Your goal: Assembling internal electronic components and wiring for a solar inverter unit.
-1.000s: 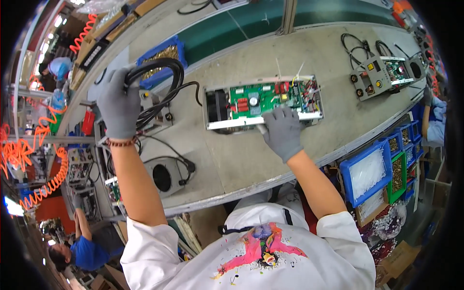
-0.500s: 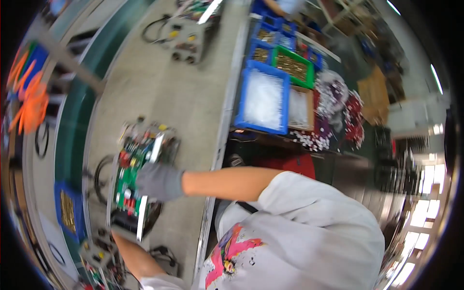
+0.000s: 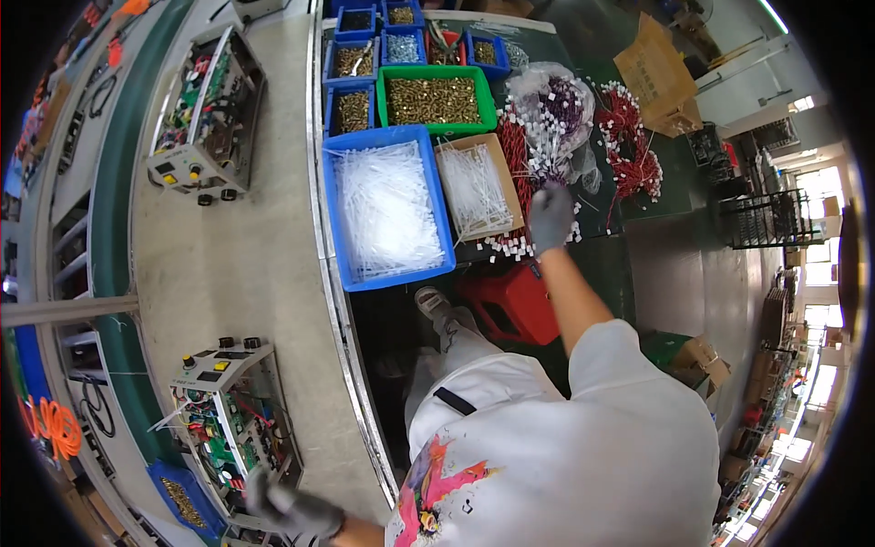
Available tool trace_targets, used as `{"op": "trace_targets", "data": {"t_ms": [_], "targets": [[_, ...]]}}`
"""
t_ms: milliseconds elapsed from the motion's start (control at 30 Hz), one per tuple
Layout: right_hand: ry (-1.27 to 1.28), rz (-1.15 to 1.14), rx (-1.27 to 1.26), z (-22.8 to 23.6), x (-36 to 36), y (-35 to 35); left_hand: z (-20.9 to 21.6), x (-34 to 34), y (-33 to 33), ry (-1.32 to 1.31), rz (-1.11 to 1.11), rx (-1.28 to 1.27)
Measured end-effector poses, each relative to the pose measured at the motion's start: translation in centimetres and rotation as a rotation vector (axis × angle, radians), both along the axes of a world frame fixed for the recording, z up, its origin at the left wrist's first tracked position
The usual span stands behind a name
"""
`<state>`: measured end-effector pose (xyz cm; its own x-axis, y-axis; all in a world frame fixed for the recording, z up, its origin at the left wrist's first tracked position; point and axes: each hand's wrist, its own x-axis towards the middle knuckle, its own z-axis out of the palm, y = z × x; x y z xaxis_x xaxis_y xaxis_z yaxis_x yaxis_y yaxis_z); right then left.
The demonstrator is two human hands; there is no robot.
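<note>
My right hand [image 3: 550,215], in a grey glove, reaches out to the right onto a heap of red wire bundles with white connectors [image 3: 521,239], beside a clear bag holding more of them [image 3: 547,111]. The glove is blurred and its grip is hidden. My left hand [image 3: 290,510], also gloved, rests on the near corner of an open metal unit with a green circuit board [image 3: 230,428] on the grey bench [image 3: 246,264].
A blue tray of clear plastic ties [image 3: 328,219] and a cardboard box of ties [image 3: 513,187] stand by the bench edge. Behind them are a green bin of brass screws [image 3: 383,100] and small blue bins. A second unit [image 3: 205,109] stands farther along. A red stool [image 3: 515,305] is below.
My head has swung to the right, away from the bench. My right hand left the circuit board and moved out to the wire bundles. My left hand stayed by the unit.
</note>
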<state>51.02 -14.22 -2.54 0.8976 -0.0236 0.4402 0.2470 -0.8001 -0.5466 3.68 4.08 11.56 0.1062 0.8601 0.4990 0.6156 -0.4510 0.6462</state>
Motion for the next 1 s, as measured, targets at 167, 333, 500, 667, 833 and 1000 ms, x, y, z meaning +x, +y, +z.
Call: {"op": "trace_targets", "data": {"t_ms": [167,333,500,667,833,1000], "targets": [[0.563,0.328,-0.402,-4.9,9.5,-5.5,-3.3,12.5,-5.2,-0.159,-0.595,-0.576],[0.641,0.187,-0.3,-7.0,8.2,-5.7,-6.0,18.3,-7.4,-0.042,-0.782,-0.679],[0.727,0.211,-0.276,-6.0,11.0,-7.2,-6.5,21.3,-7.9,0.111,-0.865,-0.691],[0.389,0.272,0.327,0.3,4.2,-5.9,-6.2,26.9,-8.7,-0.096,-0.765,-1.148],[0.908,1.295,0.033,5.7,-5.0,-4.8,-5.8,34.5,-10.0,-0.481,-0.706,-1.26],[0.589,0.306,0.359,-1.3,4.3,-12.8,-3.1,35.3,-7.4,-0.666,-0.44,-1.272]]}}
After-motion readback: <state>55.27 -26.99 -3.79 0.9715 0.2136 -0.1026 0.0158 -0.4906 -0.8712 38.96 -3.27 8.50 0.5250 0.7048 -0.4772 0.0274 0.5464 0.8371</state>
